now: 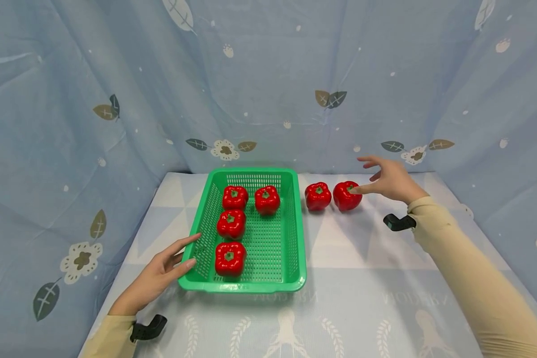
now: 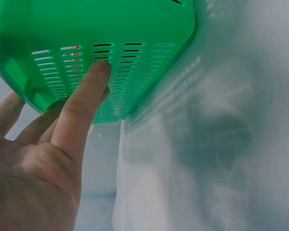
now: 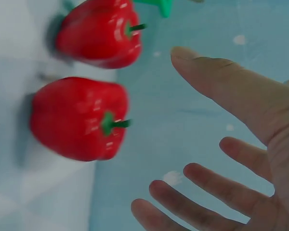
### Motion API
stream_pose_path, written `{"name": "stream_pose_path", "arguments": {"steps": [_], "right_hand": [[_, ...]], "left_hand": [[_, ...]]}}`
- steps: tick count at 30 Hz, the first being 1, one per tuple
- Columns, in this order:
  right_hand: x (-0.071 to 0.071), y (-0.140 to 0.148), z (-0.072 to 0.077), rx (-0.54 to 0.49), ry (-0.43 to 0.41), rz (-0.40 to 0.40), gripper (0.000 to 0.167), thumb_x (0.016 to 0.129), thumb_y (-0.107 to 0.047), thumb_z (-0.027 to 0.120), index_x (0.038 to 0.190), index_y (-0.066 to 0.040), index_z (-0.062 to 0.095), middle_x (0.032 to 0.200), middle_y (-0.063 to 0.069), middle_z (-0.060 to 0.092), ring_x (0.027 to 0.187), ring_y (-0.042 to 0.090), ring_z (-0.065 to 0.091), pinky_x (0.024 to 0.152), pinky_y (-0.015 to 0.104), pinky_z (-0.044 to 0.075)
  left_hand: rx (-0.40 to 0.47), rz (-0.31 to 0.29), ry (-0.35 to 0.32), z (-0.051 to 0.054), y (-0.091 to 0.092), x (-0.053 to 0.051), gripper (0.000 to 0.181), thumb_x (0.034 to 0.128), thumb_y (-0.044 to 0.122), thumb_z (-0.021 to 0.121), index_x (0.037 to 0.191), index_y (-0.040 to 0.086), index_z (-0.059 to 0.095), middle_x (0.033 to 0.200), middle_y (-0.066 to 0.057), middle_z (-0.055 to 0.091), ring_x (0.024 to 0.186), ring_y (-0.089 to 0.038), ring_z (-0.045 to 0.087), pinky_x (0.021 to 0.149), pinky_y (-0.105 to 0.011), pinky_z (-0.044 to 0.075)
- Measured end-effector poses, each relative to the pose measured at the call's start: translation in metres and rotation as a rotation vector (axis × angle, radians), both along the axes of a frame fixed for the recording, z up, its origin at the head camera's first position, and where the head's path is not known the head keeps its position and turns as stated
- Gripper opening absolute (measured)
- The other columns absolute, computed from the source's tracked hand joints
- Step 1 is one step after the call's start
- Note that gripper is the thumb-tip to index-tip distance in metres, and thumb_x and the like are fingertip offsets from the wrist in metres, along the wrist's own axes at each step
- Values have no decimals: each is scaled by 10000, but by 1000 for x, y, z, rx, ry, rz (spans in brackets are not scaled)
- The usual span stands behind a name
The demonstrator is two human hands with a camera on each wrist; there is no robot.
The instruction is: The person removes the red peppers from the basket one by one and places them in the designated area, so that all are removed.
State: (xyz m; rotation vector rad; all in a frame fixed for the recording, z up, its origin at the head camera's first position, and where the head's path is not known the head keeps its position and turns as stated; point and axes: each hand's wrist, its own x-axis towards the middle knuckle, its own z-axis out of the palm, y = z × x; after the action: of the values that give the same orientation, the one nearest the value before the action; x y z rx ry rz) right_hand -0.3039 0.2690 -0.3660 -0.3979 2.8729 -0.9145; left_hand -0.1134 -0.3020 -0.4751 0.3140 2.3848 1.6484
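The right hand (image 1: 392,180) is hovering just beside and over the nearer pepper (image 1: 343,200), its thumb and fingers spreading apart and grasping nothing. In the right wrist view, air is showing between the thumb and that pepper's stem. This wide spread is probably leaving room for a rounded body between thumb and fingers. The nearer pepper is sitting to the left of this hand, below its thumb, on the worktop (image 1: 340,243); the second pepper (image 1: 317,198) is standing just past it on the same side. Both stems are pointing up, presumably because broad bases are steadying them.

The left hand (image 1: 158,276) is resting released fingers against the near left corner of the green basket (image 1: 250,287), neither clenching nor gripping; its thumb is apparently touching the slotted outer wall. Such light contact is likely bracing the basket. Four peppers (image 1: 231,224) are lying inside, to the right of this hand: three are forming a row along the side nearest it, and one is sitting at the far end, farther from its fingertips.
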Motion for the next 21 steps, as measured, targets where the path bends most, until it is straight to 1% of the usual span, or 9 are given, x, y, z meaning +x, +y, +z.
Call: {"name": "stream_pose_path", "arguments": {"steps": [2, 4, 10, 12, 15, 18, 21], "right_hand": [[1, -3, 7, -12, 23, 9, 993, 864, -418, 966, 1667, -136, 454, 1546, 240, 557, 1254, 479, 653, 918, 598, 611], [2, -7, 14, -15, 50, 20, 977, 865, -422, 965, 1665, -162, 468, 1541, 210, 573, 1252, 451, 660, 915, 589, 610], [7, -24, 31, -21, 123, 62, 935, 872, -475, 947, 1650, -207, 501, 1523, 149, 609, 1245, 387, 668, 943, 601, 577], [8, -31, 35, -61, 138, 76, 928, 869, -455, 954, 1647, -225, 504, 1537, 117, 606, 1248, 363, 675, 946, 592, 575], [7, -42, 37, -154, 148, 110, 916, 865, -398, 971, 1643, -258, 510, 1565, 51, 585, 1251, 307, 678, 958, 554, 607], [6, -51, 38, -239, 151, 160, 893, 862, -320, 983, 1628, -273, 527, 1579, -7, 567, 1254, 265, 676, 957, 502, 633], [4, -62, 40, -294, 160, 222, 875, 855, -263, 990, 1612, -265, 550, 1590, -37, 560, 1258, 255, 677, 977, 486, 628]], "left_hand": [[-6, 4, 2, 0, 0, 0, 614, 1153, 236, 615, 1718, 295, 381, 1804, -115, 187, 1586, -533, 281, 1163, -742, 383], [-7, 7, 2, 0, 1, 0, 612, 1153, 235, 615, 1717, 298, 384, 1804, -121, 187, 1581, -525, 299, 1162, -731, 394], [-5, 6, 1, 0, 2, 0, 611, 1156, 236, 610, 1719, 288, 378, 1804, -122, 184, 1585, -511, 300, 1186, -702, 370], [-11, 8, 10, 0, 2, 0, 610, 1157, 236, 609, 1719, 285, 379, 1802, -119, 192, 1582, -493, 321, 1193, -672, 357], [-19, 12, 24, -1, 2, 0, 605, 1155, 236, 611, 1716, 274, 386, 1795, -118, 217, 1575, -467, 352, 1210, -658, 303], [-10, 14, 19, -1, 2, 0, 602, 1154, 234, 613, 1713, 266, 393, 1790, -123, 233, 1579, -453, 351, 1230, -688, 267], [8, 16, 6, -1, 2, -1, 601, 1154, 231, 611, 1713, 258, 392, 1791, -129, 231, 1592, -456, 321, 1238, -720, 250]]}}
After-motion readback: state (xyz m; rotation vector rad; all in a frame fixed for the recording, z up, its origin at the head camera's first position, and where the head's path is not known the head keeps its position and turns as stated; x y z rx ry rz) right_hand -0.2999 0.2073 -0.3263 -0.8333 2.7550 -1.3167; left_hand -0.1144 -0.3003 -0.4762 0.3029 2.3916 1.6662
